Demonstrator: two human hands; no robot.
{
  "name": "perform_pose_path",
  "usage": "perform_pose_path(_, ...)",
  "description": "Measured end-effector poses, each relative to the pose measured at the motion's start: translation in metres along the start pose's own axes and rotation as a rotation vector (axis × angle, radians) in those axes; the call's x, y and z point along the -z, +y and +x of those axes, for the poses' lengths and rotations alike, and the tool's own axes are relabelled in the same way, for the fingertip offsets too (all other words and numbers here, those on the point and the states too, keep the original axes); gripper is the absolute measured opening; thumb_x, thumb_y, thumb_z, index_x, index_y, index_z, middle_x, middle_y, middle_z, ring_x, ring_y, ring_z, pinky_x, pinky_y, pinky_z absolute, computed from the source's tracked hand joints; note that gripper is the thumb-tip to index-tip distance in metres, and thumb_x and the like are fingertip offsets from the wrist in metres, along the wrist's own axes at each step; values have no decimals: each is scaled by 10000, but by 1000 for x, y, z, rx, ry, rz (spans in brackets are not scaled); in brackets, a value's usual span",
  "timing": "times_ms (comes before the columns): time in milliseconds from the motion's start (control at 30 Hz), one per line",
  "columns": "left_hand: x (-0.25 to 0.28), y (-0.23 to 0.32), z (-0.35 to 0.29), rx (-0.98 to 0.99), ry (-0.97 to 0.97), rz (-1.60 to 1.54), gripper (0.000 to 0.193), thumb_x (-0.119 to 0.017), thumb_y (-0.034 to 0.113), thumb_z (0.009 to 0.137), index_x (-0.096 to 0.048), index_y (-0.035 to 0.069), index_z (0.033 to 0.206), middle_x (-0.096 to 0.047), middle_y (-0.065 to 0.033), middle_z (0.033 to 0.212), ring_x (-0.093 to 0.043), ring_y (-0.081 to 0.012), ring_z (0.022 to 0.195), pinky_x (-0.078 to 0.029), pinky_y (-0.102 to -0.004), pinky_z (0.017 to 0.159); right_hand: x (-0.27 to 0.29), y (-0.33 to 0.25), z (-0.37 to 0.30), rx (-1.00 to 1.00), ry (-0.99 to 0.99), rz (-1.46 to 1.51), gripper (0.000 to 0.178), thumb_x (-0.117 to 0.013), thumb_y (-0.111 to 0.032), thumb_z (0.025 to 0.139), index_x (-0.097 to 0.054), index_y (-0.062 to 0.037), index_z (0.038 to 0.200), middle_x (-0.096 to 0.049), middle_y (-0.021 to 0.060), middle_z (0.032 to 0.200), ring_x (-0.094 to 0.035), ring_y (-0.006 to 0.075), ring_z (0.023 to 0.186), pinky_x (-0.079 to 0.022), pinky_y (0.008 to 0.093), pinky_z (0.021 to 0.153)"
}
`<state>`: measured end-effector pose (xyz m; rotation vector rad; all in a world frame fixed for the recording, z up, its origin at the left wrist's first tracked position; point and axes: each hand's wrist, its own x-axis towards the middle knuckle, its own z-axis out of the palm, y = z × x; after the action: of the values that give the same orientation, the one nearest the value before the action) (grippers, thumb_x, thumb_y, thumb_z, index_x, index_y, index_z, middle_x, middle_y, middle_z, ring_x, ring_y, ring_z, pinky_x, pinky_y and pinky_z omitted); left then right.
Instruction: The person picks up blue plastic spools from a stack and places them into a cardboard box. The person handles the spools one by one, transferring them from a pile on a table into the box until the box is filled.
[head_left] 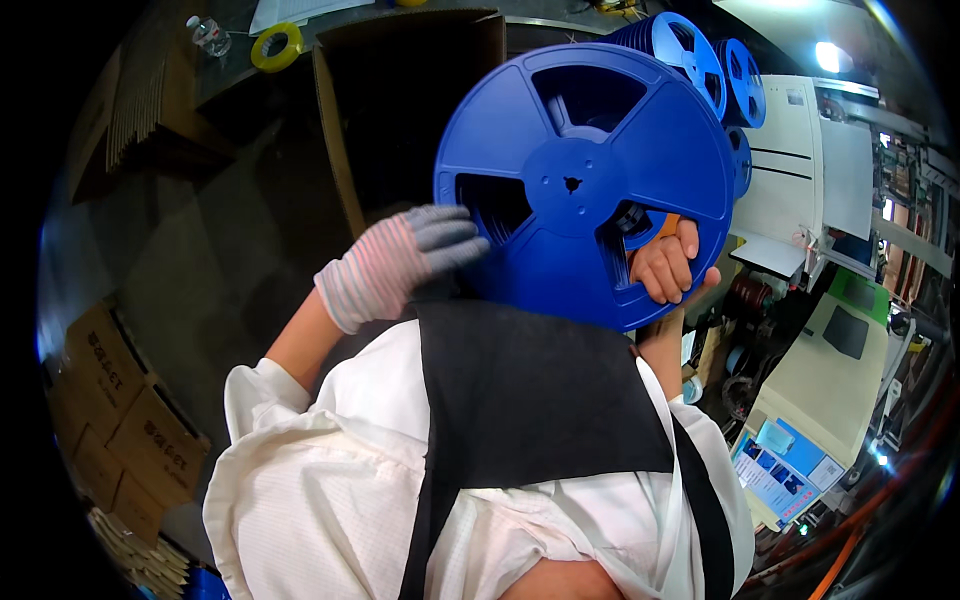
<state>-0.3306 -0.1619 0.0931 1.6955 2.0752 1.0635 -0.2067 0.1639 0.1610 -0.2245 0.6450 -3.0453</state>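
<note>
A large blue plastic reel [574, 155] with cut-out windows and a small centre hole is upright in front of my chest. Through its windows, dark ridged edges show behind the front face; how many reels there are I cannot tell. My right hand [665, 262], bare, grips it at the lower right, fingers curled through a window and over the rim. My left hand [405, 262] wears a striped grey and pink glove. Its fingers are stretched out, slightly blurred, at the reel's lower left; whether they touch it I cannot tell.
An open cardboard box [345, 150] stands behind the reel. More blue reels [690, 60] are stacked at the far right. Yellow tape [277, 47] and a bottle [209, 36] lie far left. Cartons [120, 400] are piled at left, and a pale machine [825, 370] stands at right.
</note>
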Motion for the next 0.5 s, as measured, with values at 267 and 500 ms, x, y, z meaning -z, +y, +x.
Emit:
perform_pose_path(267, -39, 45, 148, 45, 471, 95, 642, -464, 464, 930, -407, 29, 1398, -402, -207, 1443, -347, -345, 1373, -221, -474, 1161, -6, 5, 19, -196, -116, 60, 328, -695, -211, 840, -421, -68, 947, -500, 13, 589, -490, 112, 451, -400, 253, 432)
perform_pose_path(500, -80, -55, 143, 466, 723, 176, 535, -557, 248, 840, -482, -35, 1288, -480, -235, 1353, -438, -378, 1290, -312, -450, 1114, -2, 5, 13, -144, -119, -1, 320, -692, -210, 856, -404, -80, 901, -474, -3, 547, -468, 97, 404, -396, 238, 403)
